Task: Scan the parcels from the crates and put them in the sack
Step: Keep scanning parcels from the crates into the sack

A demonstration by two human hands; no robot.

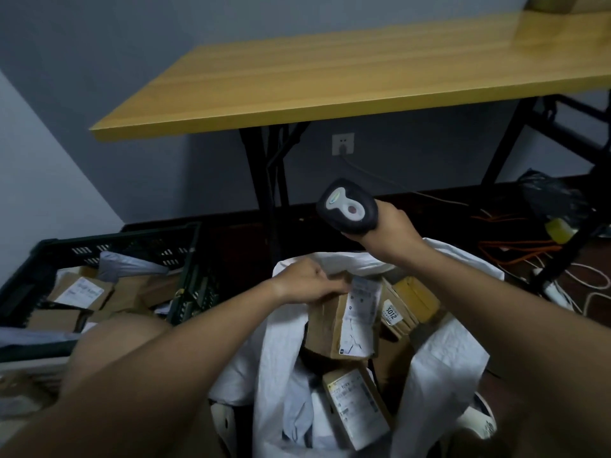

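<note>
Gripping the top edge of a cardboard parcel (337, 320), the left hand (305, 280) curls its fingers over the box and holds it upright in the open mouth of the white sack (439, 375). A long white label runs down the face of the box just right of that grip. Above and to the right of the left hand, the right hand (391, 234) is closed round the handle of a black barcode scanner (347, 206), whose head sits up and left of the fist. Below the held parcel, deeper in the sack, lie another labelled box (358, 404) and some pale mailer bags; just right of it stand more boxes, one taped in yellow (416, 297). Well to the left of the left hand, a dark plastic crate (185, 259) holds further parcels. Beyond both hands stands a wooden table (330, 81).
</note>
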